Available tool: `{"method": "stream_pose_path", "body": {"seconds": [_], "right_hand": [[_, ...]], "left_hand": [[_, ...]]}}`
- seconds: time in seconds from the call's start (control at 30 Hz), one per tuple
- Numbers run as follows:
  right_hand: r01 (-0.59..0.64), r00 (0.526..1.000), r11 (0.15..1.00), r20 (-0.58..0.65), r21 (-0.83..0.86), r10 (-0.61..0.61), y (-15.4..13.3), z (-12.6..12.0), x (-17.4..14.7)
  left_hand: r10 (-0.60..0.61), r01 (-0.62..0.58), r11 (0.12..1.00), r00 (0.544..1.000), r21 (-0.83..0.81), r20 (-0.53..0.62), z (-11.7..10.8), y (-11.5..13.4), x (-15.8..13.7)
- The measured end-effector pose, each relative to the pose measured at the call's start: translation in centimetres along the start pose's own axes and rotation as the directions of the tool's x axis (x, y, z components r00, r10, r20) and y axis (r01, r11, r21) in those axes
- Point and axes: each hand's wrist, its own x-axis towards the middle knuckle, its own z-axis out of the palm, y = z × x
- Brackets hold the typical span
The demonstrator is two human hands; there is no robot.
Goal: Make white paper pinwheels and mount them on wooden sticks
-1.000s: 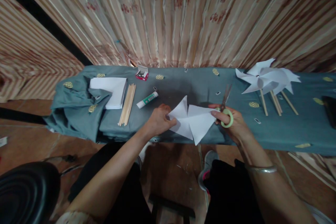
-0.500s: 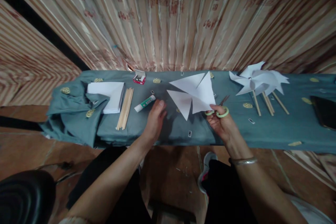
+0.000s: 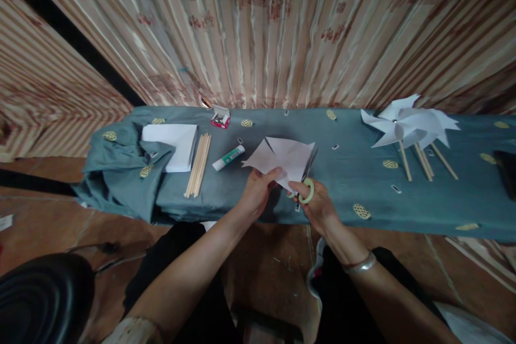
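Note:
A white paper sheet (image 3: 282, 157) with slits cut into it is held low over the cloth-covered table. My left hand (image 3: 258, 188) pinches its near left edge between thumb and fingers. At the near right corner, my right hand (image 3: 318, 204) grips scissors (image 3: 307, 191) with pale green handles, and its thumb also lies against the paper. The scissor blades are mostly hidden by the sheet and hand. Left of the paper lies a glue stick (image 3: 228, 157) with a green label.
Wooden sticks (image 3: 198, 165) and a stack of white paper (image 3: 183, 145) lie on the left. Behind the glue stick stands an opened small red box (image 3: 220, 117). Finished paper pinwheels (image 3: 411, 123) rest at the right, near a dark object (image 3: 506, 169). A pleated curtain (image 3: 262, 37) hangs behind.
My left hand has moved right and taken hold of the paper. The paper and the right hand with the scissors have come left and nearer, and the sheet has turned.

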Motion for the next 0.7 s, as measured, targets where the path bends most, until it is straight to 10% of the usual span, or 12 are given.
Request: {"method": "stream_pose_path", "body": {"seconds": [0.4, 0.7], "right_hand": [[0.045, 0.904, 0.960, 0.421, -0.278, 0.079, 1.1, -2.3, -2.1], [0.096, 0.898, 0.908, 0.430, -0.407, 0.097, 1.7, -2.2, -3.1]], "left_hand": [[0.354, -0.306, 0.893, 0.931, 0.331, -0.094, -2.2, 2.3, 2.1], [0.461, -0.395, 0.783, 0.887, 0.481, -0.022, -2.1, 2.3, 2.3]]}}
